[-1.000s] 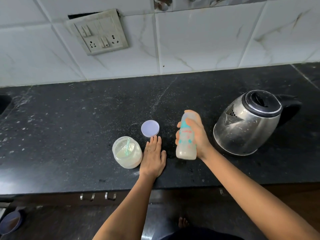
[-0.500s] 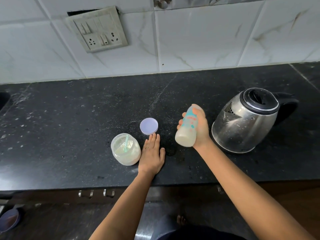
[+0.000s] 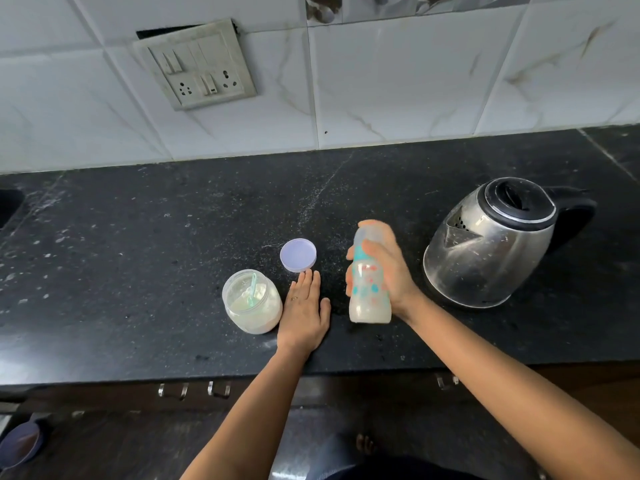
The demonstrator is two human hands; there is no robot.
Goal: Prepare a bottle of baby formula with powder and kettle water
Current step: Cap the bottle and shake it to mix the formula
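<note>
I am clamping my right grip (image 3: 388,275) on the milky bottle (image 3: 369,292), over the worktop (image 3: 138,254) near its front edge, between powder jar (image 3: 252,303) and kettle (image 3: 485,251). My left grip (image 3: 304,313) is lying flat, fingers straight, holding nothing. I am advising a firm shake, with the top sealed.

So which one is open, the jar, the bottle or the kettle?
The jar: nothing covers its top, a scoop stands in it, and its purple lid lies on the counter. The kettle is shut and the bottle looks capped.
</note>
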